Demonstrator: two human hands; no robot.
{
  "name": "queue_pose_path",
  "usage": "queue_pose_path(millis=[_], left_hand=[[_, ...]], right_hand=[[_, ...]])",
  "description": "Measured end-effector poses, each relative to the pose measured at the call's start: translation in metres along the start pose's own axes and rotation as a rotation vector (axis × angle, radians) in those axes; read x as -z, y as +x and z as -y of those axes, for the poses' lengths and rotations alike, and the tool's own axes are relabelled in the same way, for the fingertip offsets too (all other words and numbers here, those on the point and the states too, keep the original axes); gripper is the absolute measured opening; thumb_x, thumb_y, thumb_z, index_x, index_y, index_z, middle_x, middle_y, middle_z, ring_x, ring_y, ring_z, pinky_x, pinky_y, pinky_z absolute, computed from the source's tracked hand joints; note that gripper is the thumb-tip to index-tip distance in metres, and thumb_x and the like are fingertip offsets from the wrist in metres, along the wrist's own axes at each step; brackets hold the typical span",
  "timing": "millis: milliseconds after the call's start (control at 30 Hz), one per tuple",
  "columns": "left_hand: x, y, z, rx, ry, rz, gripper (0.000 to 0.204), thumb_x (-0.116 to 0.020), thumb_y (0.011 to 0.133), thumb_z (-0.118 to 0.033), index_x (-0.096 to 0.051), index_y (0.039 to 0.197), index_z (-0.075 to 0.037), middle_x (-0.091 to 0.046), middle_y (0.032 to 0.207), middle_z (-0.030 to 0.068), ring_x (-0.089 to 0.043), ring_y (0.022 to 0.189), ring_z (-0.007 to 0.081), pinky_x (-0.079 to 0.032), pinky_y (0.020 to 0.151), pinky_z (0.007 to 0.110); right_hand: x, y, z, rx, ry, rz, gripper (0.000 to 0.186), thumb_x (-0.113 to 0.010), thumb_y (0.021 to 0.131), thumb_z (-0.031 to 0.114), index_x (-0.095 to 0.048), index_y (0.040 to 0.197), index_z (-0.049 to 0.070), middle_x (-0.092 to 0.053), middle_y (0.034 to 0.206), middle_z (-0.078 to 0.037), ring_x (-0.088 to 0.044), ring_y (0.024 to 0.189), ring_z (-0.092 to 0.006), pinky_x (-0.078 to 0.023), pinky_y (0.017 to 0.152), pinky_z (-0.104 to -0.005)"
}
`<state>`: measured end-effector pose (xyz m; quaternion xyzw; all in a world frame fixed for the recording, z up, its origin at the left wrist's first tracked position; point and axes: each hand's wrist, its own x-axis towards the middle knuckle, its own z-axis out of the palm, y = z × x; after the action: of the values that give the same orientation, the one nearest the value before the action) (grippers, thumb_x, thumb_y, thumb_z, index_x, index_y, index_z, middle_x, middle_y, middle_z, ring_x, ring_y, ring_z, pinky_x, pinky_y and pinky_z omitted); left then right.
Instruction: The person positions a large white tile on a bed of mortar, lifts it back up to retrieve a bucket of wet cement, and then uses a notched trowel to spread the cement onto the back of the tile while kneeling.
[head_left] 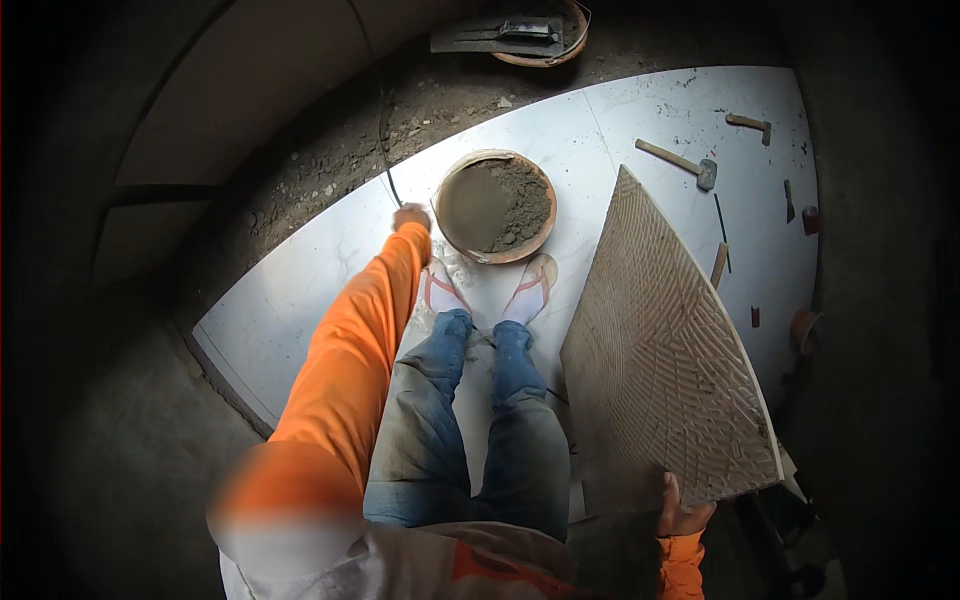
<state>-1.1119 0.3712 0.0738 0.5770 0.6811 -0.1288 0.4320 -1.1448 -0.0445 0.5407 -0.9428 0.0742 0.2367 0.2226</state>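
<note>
My left hand (411,214), at the end of an orange sleeve, is closed on a black cable (386,140) just left of a round bucket (513,256) of grey mortar, which stands by my sandaled feet (532,285). My right hand (680,508) grips the lower edge of a large tile (660,360), tilted up beside my right leg, its visible face covered in ridged adhesive. The bucket sits on white marbled floor tiles (300,300).
A second bucket (538,58) with a flat trowel (475,40) on it stands on rubble (300,160) at the top. A mallet (668,160), a hammer-like tool (750,124) and several small tools lie on the right. Large panels (180,110) are at upper left.
</note>
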Motion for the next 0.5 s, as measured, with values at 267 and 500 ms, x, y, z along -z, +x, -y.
queue_pose_path(millis=[267,500], left_hand=[[0.101,-0.241,-0.132,-1.551,0.124,0.521,0.085,-0.066,0.072,-0.048,-0.028,0.134,-0.004,-0.031,0.136,0.0202,-0.028,0.128,0.0338,-0.022,0.106,0.039],[0.097,-0.197,-0.134,-1.699,0.112,0.315,0.055,-0.055,0.077,-0.055,-0.056,0.101,-0.006,-0.056,0.101,0.0161,-0.052,0.100,0.0307,-0.040,0.088,0.040]], right_hand=[[0.020,0.020,0.023,0.167,-0.068,0.085,0.016,-0.062,0.074,0.000,-0.060,0.089,-0.007,-0.062,0.083,-0.016,-0.060,0.073,-0.0308,-0.046,0.069,-0.0349],[0.029,0.078,0.090,0.528,-0.363,0.296,0.011,-0.066,0.072,0.009,-0.063,0.079,0.001,-0.061,0.069,-0.015,-0.059,0.058,-0.0337,-0.048,0.053,-0.0370]])
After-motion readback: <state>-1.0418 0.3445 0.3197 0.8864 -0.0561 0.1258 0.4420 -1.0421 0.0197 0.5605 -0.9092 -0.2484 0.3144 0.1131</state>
